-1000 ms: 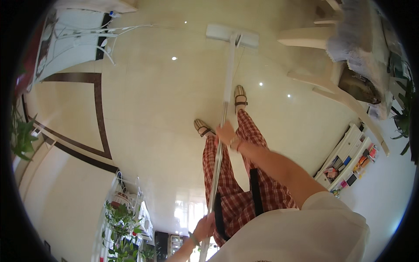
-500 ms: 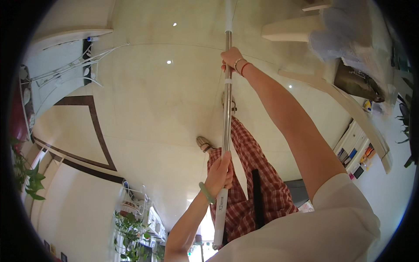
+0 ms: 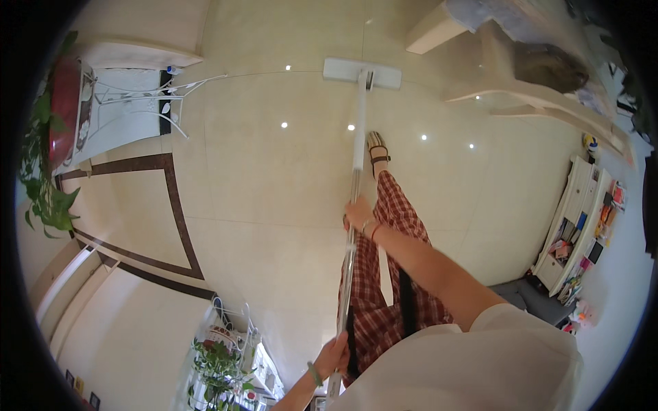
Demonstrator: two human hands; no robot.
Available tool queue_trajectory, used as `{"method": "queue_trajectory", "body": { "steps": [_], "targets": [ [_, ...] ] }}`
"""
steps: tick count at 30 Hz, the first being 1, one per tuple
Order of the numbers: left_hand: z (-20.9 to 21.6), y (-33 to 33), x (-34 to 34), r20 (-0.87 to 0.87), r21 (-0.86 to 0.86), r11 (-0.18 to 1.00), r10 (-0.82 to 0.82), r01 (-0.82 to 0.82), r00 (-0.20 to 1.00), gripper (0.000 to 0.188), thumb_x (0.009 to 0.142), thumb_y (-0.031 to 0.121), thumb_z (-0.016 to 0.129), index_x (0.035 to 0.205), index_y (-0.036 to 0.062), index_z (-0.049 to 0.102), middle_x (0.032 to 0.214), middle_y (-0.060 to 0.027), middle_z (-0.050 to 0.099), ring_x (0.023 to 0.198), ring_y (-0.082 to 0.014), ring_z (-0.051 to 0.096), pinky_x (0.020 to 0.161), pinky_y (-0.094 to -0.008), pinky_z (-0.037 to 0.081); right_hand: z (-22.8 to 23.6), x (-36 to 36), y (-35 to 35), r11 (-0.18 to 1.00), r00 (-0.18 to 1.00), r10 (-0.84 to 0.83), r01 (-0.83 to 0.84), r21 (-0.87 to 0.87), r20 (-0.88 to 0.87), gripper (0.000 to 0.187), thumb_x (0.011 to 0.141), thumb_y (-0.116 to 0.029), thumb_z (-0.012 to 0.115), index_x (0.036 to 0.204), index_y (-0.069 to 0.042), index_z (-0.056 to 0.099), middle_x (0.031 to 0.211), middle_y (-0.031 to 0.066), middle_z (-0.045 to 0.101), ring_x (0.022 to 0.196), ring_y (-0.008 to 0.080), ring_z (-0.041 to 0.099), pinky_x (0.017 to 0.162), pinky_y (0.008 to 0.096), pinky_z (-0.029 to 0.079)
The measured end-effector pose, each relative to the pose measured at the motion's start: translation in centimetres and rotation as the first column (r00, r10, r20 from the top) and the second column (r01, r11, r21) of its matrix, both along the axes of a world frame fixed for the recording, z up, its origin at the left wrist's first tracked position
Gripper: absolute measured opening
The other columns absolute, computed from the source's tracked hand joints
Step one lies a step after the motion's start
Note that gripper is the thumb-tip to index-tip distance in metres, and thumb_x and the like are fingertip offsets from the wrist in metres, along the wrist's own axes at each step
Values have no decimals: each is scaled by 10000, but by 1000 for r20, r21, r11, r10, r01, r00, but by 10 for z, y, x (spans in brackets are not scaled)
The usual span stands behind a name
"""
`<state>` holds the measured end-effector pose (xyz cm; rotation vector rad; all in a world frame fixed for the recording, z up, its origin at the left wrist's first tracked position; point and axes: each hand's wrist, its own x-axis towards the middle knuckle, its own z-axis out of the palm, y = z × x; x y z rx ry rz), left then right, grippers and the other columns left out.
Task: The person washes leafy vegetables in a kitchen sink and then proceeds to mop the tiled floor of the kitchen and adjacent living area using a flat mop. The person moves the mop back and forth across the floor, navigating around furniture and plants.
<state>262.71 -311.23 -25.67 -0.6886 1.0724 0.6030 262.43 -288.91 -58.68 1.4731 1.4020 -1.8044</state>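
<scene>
A white flat mop point(image 3: 360, 130) runs nearly straight up the middle of the head view. Its rectangular mop head point(image 3: 343, 70) lies crosswise on the shiny beige floor, beyond my sandalled foot point(image 3: 378, 152). Partway along the metal pole, my right hand point(image 3: 358, 214) is closed round it, with a red band on the wrist. Lower down, close to my body, my left hand point(image 3: 334, 354) grips the upper end of the pole; a green bangle sits on that wrist. The underside of the mop head is hidden.
Pale wooden furniture legs point(image 3: 480, 89) reach over the floor at the far right. A white drawer cabinet point(image 3: 572, 226) stands right. On the left are a white metal stand point(image 3: 137, 103) and a dark-bordered floor panel point(image 3: 181, 219). A leafy plant point(image 3: 219, 366) stands lower left.
Both hands have drawn back toward my body with the mop pole. The mop head, out of the picture before, now shows at the top. The whole view has shifted somewhat.
</scene>
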Motion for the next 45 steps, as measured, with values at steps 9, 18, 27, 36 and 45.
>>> {"method": "queue_trajectory", "body": {
  "steps": [9,18,27,36,45],
  "targets": [
    [90,-274,110,-214,8,948,-308,317,927,405,943,279,410,1253,26,468,970,-145,544,874,-275,513,754,-357,400,150,94,-192,803,860,-432,503,-318,271,130,834,-50,498,819,46,411,602,132,490,432,239,532,389,396,474],
    [136,-97,21,-576,-249,544,-748,801,330,353,940,390,467,951,43,532,678,-218,565,601,-423,535,498,-469,402,163,71,-106,238,461,-868,713,-659,186,192,845,-100,490,678,-78,398,531,36,388,415,177,411,411,350,381],
    [97,66,-8,-288,-116,928,-372,353,882,219,965,327,428,949,117,491,566,42,372,423,-62,353,355,-223,297,104,57,43,144,302,-950,660,-738,84,169,871,-118,477,719,-131,404,523,-38,322,393,102,315,394,275,301],
    [56,223,-17,-327,-60,905,-416,420,848,184,955,224,449,928,42,463,572,-19,416,383,-87,367,342,-248,334,72,44,209,153,204,-978,594,-790,-36,80,861,-123,486,793,-133,444,519,-44,306,392,93,310,381,266,290],
    [19,242,-12,-406,39,900,-383,434,830,176,952,236,482,925,80,406,624,20,388,437,-51,337,385,-231,326,40,34,260,245,244,-962,585,-773,-121,73,873,-153,515,903,-106,468,528,-42,312,411,90,329,398,265,304]
  ]
}}
